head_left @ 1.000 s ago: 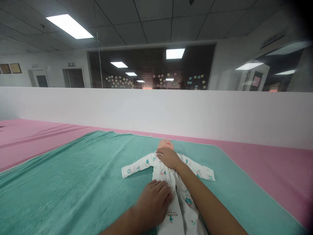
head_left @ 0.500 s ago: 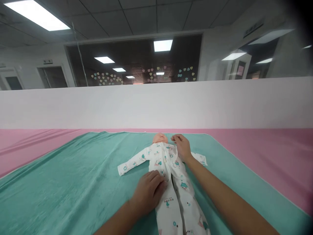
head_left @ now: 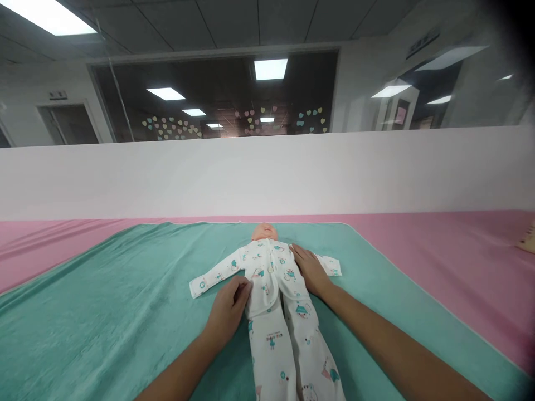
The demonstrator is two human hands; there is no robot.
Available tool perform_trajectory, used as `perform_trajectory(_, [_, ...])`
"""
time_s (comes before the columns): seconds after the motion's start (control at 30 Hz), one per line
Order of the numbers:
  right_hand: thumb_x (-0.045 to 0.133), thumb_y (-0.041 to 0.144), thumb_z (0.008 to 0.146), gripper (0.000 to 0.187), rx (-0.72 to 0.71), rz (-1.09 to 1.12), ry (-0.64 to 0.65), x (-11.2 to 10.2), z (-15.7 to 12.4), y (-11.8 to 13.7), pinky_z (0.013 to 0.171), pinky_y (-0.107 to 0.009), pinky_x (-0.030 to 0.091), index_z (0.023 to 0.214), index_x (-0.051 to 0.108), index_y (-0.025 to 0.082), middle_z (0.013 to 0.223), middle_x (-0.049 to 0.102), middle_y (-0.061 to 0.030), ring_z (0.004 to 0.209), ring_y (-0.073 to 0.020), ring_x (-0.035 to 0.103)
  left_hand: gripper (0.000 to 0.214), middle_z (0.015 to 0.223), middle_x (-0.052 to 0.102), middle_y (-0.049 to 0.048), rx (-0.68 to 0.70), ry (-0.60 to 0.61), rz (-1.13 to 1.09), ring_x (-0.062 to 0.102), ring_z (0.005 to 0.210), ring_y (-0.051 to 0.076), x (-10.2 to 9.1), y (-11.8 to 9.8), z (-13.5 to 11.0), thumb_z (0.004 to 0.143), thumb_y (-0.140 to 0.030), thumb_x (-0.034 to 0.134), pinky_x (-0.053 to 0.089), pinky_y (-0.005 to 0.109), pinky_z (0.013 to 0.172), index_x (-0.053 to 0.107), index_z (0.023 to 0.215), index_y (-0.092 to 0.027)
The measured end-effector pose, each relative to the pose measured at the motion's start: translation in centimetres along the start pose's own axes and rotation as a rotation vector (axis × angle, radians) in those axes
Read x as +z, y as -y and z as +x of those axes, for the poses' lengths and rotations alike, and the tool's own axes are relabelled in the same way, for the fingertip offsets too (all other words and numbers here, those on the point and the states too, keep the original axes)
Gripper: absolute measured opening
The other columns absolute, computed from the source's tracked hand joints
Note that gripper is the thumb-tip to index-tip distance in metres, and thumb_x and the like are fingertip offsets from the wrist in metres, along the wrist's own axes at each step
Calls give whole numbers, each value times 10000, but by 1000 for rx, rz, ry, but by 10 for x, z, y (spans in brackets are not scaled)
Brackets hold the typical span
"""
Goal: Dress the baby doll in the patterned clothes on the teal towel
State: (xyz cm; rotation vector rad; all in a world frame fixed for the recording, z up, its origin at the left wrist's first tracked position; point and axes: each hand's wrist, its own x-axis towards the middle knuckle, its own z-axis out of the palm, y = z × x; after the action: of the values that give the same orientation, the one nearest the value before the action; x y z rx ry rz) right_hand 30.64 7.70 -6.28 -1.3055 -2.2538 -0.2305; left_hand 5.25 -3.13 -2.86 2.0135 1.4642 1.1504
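A baby doll lies on its back on a teal blanket, dressed in a white printed sleepsuit with its sleeves spread sideways. My left hand rests against the doll's left flank, fingers curled at the suit's edge beside the sleeve. My right hand lies flat along the other side of the torso, fingers stretched out toward the armpit. Neither hand lifts the cloth.
The blanket covers a pink sheet on a wide surface. A low white partition runs across the back, with a dark window behind it. A small tan object sits at the far right edge.
My right hand came down from beside the doll's head to the side of its torso. My left hand slid from the suit's front to its left flank. The camera tilted down slightly.
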Motion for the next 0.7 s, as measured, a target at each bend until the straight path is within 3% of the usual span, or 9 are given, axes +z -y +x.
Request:
perform_trajectory(0.13, [362, 143, 822, 581, -17, -36, 54, -8, -20, -22, 1066, -406, 234, 1393, 299, 234, 1469, 277, -31, 1326, -206, 267, 208, 730, 514, -13, -35, 24, -18, 466, 671, 147, 1, 5, 1, 907, -342, 330, 365, 267, 619, 487, 873, -211])
perform_trajectory(0.37, [410, 459, 838, 478, 462, 142, 103, -25, -44, -80, 934, -363, 380, 1243, 498, 222, 1290, 511, -54, 1162, -246, 464, 104, 730, 516, -14, -101, 55, 124, 447, 657, 142, 3, 17, 6, 834, -200, 365, 352, 265, 605, 445, 768, -199])
perform_trajectory(0.57, [489, 563, 750, 444, 680, 158, 33, -34, -49, -89, 714, -327, 414, 1007, 582, 213, 1027, 599, -70, 902, -239, 558, 109, 723, 511, -19, -94, 73, 148, 436, 655, 141, 3, 18, 8, 826, -196, 361, 341, 258, 596, 444, 756, -201])
perform_trajectory(0.7, [518, 501, 738, 334, 742, 301, -29, -33, -50, -94, 610, -294, 380, 903, 560, 214, 819, 614, -27, 709, -196, 558, 122, 724, 517, -11, -95, 84, 149, 435, 659, 146, 1, 15, 7, 829, -207, 351, 344, 264, 604, 444, 750, -198])
